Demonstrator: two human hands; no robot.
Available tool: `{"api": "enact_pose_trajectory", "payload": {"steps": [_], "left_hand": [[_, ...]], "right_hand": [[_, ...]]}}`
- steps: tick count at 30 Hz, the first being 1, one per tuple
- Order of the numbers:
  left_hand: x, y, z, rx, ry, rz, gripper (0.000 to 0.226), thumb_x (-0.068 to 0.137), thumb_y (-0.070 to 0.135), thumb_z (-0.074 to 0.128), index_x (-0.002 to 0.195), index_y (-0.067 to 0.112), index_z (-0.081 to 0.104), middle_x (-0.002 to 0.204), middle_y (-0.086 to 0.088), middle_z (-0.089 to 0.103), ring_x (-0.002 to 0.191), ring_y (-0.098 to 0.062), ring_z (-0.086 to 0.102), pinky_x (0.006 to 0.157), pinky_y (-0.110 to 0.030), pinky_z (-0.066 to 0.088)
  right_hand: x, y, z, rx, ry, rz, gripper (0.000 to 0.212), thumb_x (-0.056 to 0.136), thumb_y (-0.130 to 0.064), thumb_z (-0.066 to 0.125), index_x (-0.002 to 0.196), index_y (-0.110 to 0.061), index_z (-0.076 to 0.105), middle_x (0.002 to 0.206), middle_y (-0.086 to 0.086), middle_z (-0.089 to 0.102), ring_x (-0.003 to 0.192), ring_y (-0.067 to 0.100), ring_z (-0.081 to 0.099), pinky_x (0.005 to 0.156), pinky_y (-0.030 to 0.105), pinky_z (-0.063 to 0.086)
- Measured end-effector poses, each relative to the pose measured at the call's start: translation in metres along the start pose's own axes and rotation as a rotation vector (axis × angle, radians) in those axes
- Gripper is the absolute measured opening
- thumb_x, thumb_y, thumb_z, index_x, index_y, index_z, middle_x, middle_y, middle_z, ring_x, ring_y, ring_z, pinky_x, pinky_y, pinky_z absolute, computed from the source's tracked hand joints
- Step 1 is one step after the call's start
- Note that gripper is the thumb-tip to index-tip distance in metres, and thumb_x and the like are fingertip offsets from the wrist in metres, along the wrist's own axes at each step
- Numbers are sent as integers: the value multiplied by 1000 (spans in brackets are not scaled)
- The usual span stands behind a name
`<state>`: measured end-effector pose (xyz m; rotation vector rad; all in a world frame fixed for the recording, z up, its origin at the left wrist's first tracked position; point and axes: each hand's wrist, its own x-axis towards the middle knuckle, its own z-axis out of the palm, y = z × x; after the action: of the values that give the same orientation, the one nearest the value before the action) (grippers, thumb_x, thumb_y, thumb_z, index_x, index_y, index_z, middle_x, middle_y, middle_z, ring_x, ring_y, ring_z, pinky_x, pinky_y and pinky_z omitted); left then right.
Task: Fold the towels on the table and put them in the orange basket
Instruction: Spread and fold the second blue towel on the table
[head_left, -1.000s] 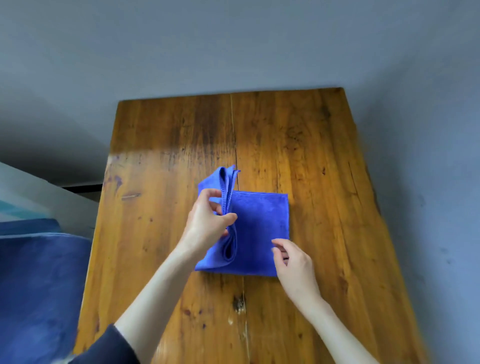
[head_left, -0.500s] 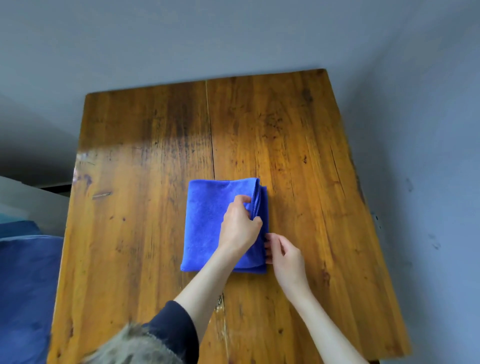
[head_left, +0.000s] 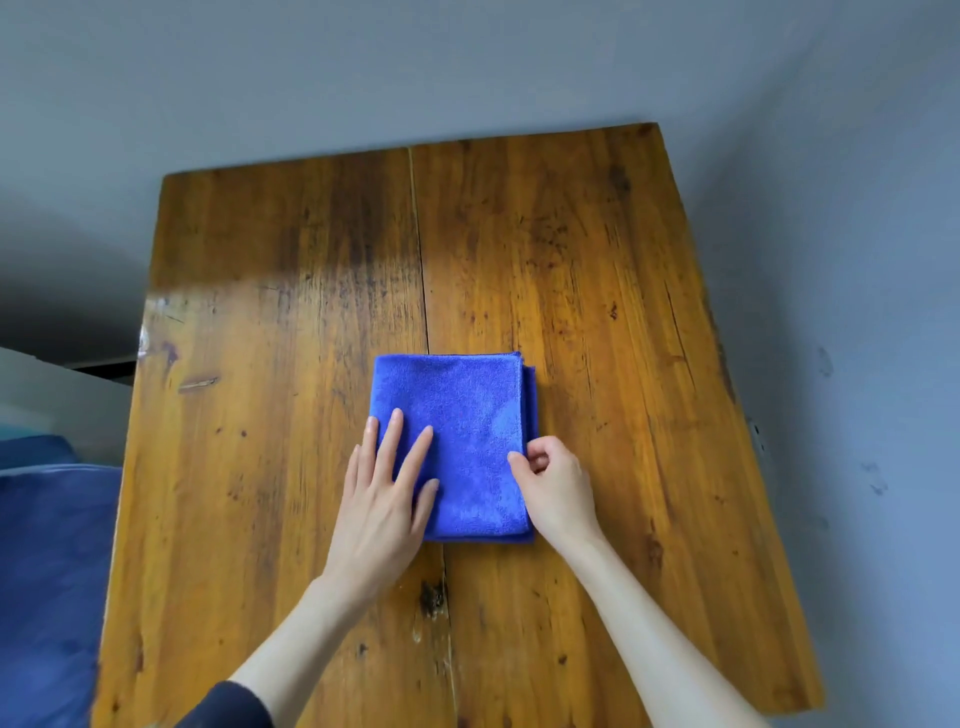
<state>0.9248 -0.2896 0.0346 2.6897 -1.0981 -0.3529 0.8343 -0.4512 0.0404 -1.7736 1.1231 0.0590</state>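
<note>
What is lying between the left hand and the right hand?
In the head view, only the folded blue towel lies between the left hand and right hand; both touch it.

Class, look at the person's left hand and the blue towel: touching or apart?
Touching. The head view shows the left hand lying flat, fingers straight, on the blue towel's left part.

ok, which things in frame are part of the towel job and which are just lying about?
Job: towel, folded on the table; left hand flat on it; right hand pinching its right edge. Basket not in view.
Lying about: blue cloth thing at left, off the table.
</note>
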Motion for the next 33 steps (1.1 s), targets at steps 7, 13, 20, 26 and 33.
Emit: {"api": "enact_pose_trajectory", "payload": {"steps": [7, 13, 20, 26, 33], "left_hand": [[1, -3, 12, 141, -38, 55, 56, 92, 47, 30, 144, 26, 34, 155, -8, 22, 144, -30, 14, 113, -53, 15], [1, 1, 16, 212, -56, 104, 60, 91, 52, 30, 144, 24, 34, 153, -10, 26, 143, -32, 15, 112, -53, 12], [10, 1, 11, 195, -4, 159, 51, 94, 36, 28, 142, 22, 39, 151, -14, 31, 139, -38, 25, 111, -57, 18], [65, -8, 2, 178, 44, 213, 50, 93, 31, 30, 139, 18, 45, 150, -15, 33, 138, -40, 27, 111, -56, 21], [70, -16, 18, 80, 102, 201, 51, 93, 37, 34, 141, 21, 42, 152, -10, 29, 143, -31, 17, 114, -52, 16]], "right_hand": [[-9, 9, -5, 116, -25, -44, 7, 91, -22, 55, 86, -21, 50, 81, -10, 57, 75, 8, 55, 64, 25, 45], [-8, 8, -5, 108, 57, 57, 7, 89, -20, 59, 88, -21, 53, 88, -4, 63, 87, 18, 62, 68, 26, 45], [-16, -6, 17, -660, 352, -510, 52, 80, -11, 66, 129, -1, 52, 136, 18, 49, 128, 35, 46, 101, 51, 42], [23, -5, 35, -862, 218, -616, 55, 87, -26, 56, 137, -5, 45, 146, 17, 38, 137, 31, 34, 110, 53, 28], [39, 7, 34, -720, 182, -609, 57, 92, -36, 33, 145, -15, 33, 154, 13, 24, 144, 24, 16, 116, 51, 12]]}}
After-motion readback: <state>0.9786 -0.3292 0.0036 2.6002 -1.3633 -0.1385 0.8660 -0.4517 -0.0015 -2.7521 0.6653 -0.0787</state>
